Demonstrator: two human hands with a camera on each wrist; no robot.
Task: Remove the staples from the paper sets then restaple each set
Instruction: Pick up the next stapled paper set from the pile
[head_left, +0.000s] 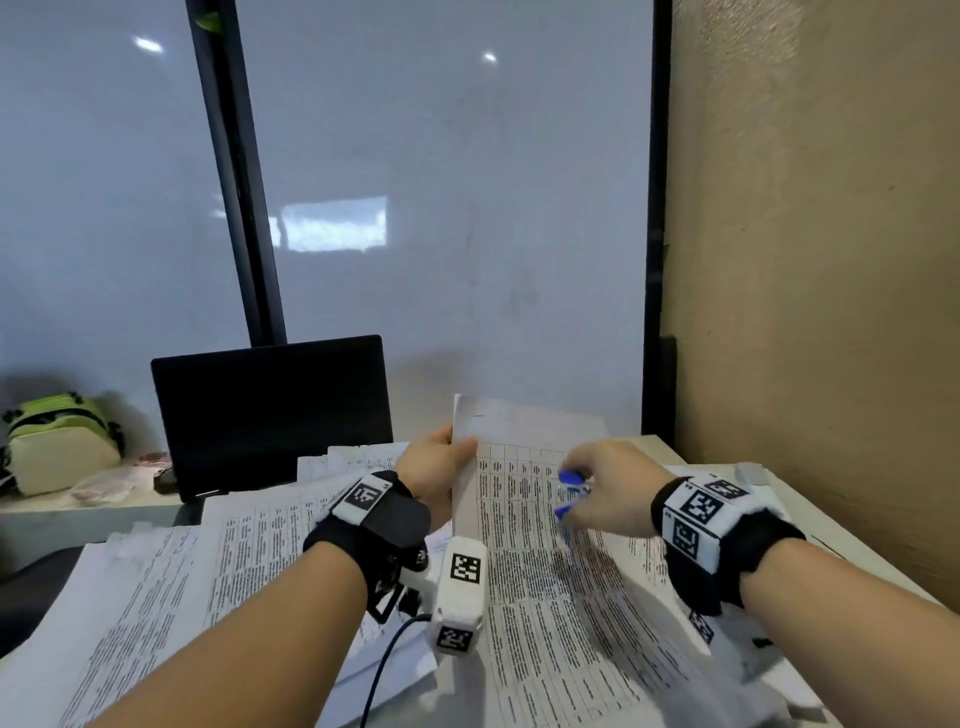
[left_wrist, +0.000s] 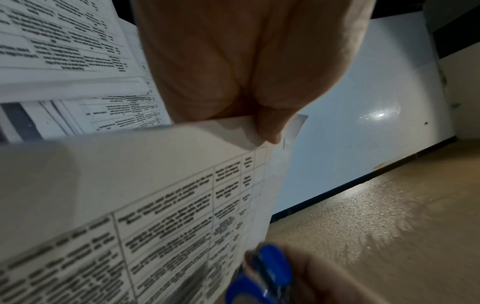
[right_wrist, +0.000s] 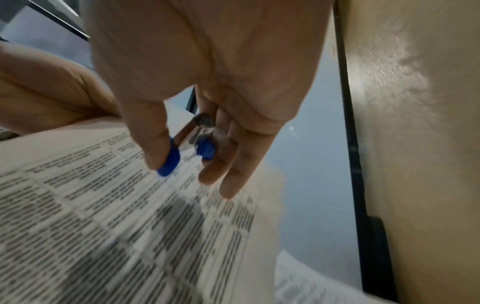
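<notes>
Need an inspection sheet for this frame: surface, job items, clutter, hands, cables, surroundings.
Surface: pale desk, mostly covered by printed sheets.
Job's things: paper set lifted at its far left corner; blue staple remover over the page; a staple mark shows near the held corner in the left wrist view. No stapler seen.
Clutter: loose paper stacks spread left; closed dark laptop behind them.
Hands: left hand pinches the set's corner; right hand grips the remover between thumb and fingers.
Cables: black cable runs down from the left wrist camera.
Surroundings: frosted glass panel ahead, beige wall right, green and cream bag far left.
</notes>
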